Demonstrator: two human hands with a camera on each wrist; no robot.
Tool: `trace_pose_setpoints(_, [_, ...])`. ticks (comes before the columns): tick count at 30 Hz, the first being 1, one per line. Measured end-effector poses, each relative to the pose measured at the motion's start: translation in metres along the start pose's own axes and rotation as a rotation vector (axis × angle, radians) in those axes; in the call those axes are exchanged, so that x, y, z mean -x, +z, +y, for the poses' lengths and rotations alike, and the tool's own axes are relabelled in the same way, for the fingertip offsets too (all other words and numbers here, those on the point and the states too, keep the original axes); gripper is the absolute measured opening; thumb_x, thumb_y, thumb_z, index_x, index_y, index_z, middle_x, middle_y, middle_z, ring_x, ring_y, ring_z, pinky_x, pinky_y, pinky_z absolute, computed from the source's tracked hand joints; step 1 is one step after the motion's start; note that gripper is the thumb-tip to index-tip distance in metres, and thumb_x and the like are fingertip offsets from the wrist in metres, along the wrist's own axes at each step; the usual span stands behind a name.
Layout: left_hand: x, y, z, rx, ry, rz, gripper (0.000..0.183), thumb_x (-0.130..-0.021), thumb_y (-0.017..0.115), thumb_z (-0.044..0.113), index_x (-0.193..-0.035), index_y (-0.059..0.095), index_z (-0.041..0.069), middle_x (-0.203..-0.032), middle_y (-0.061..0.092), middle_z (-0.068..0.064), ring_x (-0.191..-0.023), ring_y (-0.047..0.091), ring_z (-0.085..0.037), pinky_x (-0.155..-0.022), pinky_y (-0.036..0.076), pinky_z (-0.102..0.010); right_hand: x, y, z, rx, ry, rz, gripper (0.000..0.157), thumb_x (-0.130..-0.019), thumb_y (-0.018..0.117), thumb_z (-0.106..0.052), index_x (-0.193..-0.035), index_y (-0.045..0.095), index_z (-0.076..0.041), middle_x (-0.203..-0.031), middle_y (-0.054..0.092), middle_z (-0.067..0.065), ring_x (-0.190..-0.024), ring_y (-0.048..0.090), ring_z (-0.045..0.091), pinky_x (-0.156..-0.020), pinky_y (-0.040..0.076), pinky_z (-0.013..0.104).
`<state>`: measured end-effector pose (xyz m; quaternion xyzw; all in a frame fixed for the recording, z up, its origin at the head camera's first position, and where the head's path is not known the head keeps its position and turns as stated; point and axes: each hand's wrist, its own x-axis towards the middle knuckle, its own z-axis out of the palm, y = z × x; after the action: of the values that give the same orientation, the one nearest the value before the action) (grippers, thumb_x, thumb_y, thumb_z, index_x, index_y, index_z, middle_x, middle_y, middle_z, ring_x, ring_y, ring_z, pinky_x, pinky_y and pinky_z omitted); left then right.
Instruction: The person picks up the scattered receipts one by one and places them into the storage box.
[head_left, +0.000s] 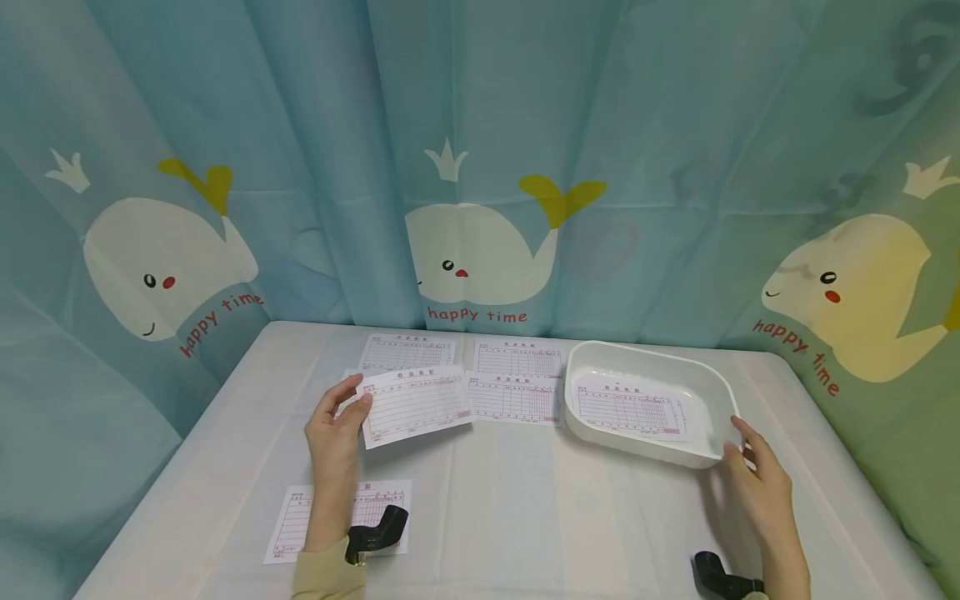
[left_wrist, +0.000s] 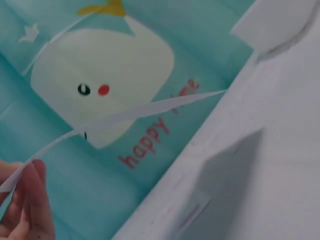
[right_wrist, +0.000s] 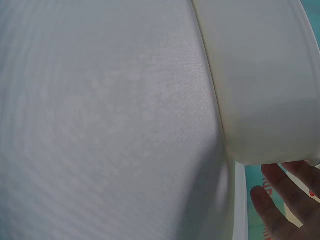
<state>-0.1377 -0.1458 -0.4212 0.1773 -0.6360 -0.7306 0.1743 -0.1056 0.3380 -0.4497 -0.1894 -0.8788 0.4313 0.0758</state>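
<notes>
The left hand (head_left: 335,433) pinches a paper slip (head_left: 416,405) by its left end, lifted off the table (head_left: 525,508), with the white tray (head_left: 648,404) off to its right, where the right hand (head_left: 757,479) touches the tray's near corner with loose fingers.

Makeshift recording booth — whale-print curtain (head_left: 480,167); cloth-covered table (head_left: 525,517).

A table (head_left: 510,517) under a pale white cloth fills the lower view. Behind it and along both sides hangs a light blue curtain (head_left: 330,125), creased in vertical folds, printed with white whales (head_left: 480,254), yellow tails, small crowns and red "happy time" lettering. Lighting is soft and even, with faint shadows on the cloth.
</notes>
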Motion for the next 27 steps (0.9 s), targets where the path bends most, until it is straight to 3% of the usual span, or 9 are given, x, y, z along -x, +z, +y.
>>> trace_pose_setpoints(9, [0.009,0.022,-0.004,0.171,-0.092,-0.039,0.039,-0.091,0.061,0.002,-0.129,0.055,0.002,-0.112,0.05,0.0,-0.094,0.058,-0.006,-0.074,0.049,-0.012,0.001,-0.001,0.002,-0.002,-0.013,0.001,0.052,-0.102,0.035,-0.025,-0.151,0.028,-0.009,-0.154,0.025,0.029,-0.132,0.033,0.051,-0.105,0.031,0.065])
trace_pose_setpoints(27, [0.036,0.077,-0.015,0.232,-0.146,-0.17,0.037,-0.089,0.06,-0.004,-0.126,0.057,-0.002,-0.11,0.049,-0.004,-0.092,0.06,-0.009,-0.075,0.051,-0.016,0.003,-0.001,-0.001,-0.006,-0.033,-0.023,0.053,-0.103,0.034,-0.026,-0.151,0.026,-0.008,-0.154,0.023,0.03,-0.132,0.03,0.05,-0.105,0.029,0.067])
